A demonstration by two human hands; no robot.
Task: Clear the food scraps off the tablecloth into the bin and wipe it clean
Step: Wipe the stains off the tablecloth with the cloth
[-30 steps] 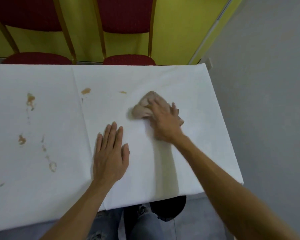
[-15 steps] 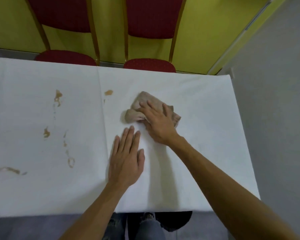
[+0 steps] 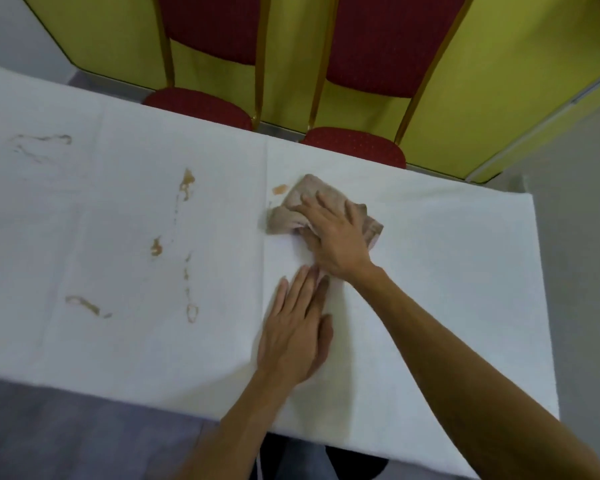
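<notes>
A white tablecloth (image 3: 447,271) covers the table. My right hand (image 3: 336,240) presses a crumpled beige cloth (image 3: 291,213) flat onto it near the far edge. A small orange-brown stain (image 3: 280,189) lies just left of the cloth's far corner. My left hand (image 3: 297,332) lies palm down on the tablecloth, fingers together and straight, just below my right wrist. Several brown stains mark the cloth further left: one (image 3: 187,181) near the far side, one (image 3: 156,247) in the middle, a smear (image 3: 84,304) towards the near edge. No bin is in view.
Two red chairs with gold frames (image 3: 205,102) (image 3: 357,147) stand pushed in at the table's far side, before a yellow wall (image 3: 499,64). The table's right end (image 3: 541,306) borders a grey floor. My legs show under the near edge.
My right hand has slid the beige cloth leftward, closer to the orange stain. The small stain that lay beside the cloth is gone from sight. My left hand stays flat on the tablecloth.
</notes>
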